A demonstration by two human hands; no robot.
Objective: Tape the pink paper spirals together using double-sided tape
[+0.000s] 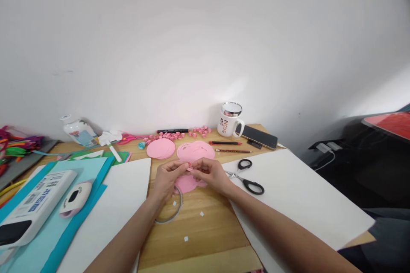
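My left hand and my right hand meet at the middle of the table, fingertips pinched together. Between them is a small pink paper roll, partly covered by the fingers. Pink paper pieces lie under and just below the hands. Behind them sit a stack of pink paper circles and a second pile of cut pink circles. A roll of tape lies beside my left wrist, partly hidden by it. Black-handled scissors rest to the right of my right hand.
Small pink paper rolls line the wall. Farther right stand a white mug and a phone. Pencils lie before the mug. White paper sheets flank the wood. Blue paper and a white device are left.
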